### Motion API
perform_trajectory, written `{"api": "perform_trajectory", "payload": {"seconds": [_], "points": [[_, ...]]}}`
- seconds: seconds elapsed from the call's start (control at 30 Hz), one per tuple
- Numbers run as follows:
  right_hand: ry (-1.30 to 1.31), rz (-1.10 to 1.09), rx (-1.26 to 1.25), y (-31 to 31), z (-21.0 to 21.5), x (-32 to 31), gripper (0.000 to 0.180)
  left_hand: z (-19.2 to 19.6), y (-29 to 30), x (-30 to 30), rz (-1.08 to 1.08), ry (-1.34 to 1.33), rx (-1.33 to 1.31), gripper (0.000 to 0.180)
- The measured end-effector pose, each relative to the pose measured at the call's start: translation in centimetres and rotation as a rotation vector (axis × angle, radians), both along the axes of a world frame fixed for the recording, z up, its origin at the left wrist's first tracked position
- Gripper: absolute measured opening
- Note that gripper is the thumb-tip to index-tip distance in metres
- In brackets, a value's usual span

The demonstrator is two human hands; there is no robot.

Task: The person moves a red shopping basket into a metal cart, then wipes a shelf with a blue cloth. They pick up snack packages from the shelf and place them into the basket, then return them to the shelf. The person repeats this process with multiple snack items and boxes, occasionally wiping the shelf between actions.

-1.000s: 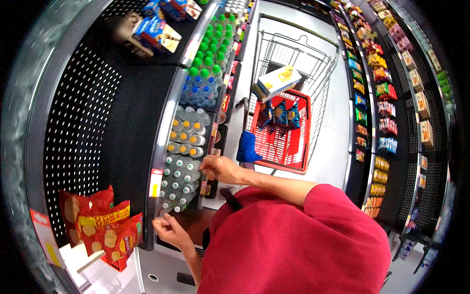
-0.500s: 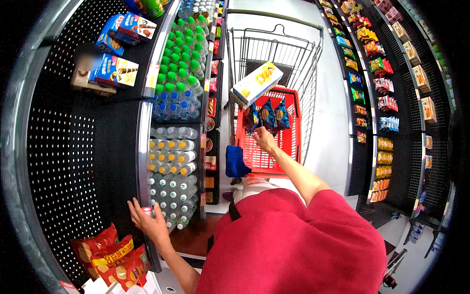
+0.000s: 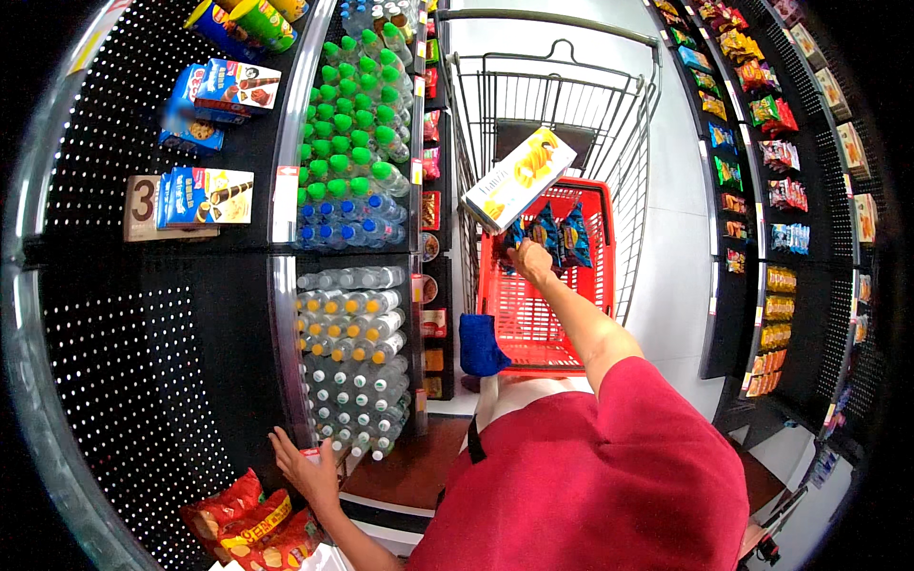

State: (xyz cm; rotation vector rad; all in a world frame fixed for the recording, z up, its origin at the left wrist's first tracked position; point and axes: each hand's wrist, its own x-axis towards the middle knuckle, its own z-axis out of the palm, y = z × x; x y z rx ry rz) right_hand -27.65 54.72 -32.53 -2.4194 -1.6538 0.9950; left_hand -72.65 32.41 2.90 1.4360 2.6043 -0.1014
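My right hand [image 3: 529, 260] reaches into the red shopping basket [image 3: 533, 367], its fingers closed on the top of the leftmost dark blue snack bag [image 3: 514, 234]. Two more blue snack bags [image 3: 560, 236] stand side by side just right of it. A yellow and white box [image 3: 520, 181] lies tilted across the basket's far left rim. On the left, my left hand [image 3: 307, 473] rests at the shelf's front edge [image 3: 290, 381] with fingers apart, by a small red and white price tag, and holds nothing. Red snack bags [image 3: 252, 523] lie on the shelf close to it.
The basket sits in a wire shopping cart [image 3: 633, 190]. A blue cloth-like item [image 3: 484, 344] hangs at its near left corner. Bottles with green caps [image 3: 352, 124] fill the left shelf, near blue and white boxes [image 3: 205, 198]. Packaged snacks [image 3: 781, 190] line the right shelves.
The view has shifted, so the shelves and cart appear farther right. My right hand stays on the leftmost blue bag, and my left hand stays at the shelf edge.
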Motion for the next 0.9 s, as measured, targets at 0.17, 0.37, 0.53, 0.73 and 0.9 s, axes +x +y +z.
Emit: {"api": "perform_trajectory", "payload": {"seconds": [0.17,0.37,0.53,0.73,0.9], "points": [[0.072,-0.028,-0.117,-0.2,-1.0,0.9,0.029,-0.4,0.1,0.0,0.010,0.025,-0.009,0.099],[0.153,-0.067,-0.067,-4.4,-0.4,1.3,0.031,-0.6,-0.1,0.0,0.017,0.046,-0.023,0.101],[0.187,0.011,0.030,-8.5,1.6,2.5,0.025,-1.0,-0.3,-0.6,-0.025,0.059,-0.003,0.101],[0.245,-0.053,0.146,-11.5,9.5,3.3,0.022,-0.5,-0.8,-1.1,-0.080,0.013,0.022,0.100],[0.236,0.055,0.339,-13.0,18.3,4.0,0.017,0.1,-0.2,-0.4,-0.052,0.071,-0.028,0.099]]}}
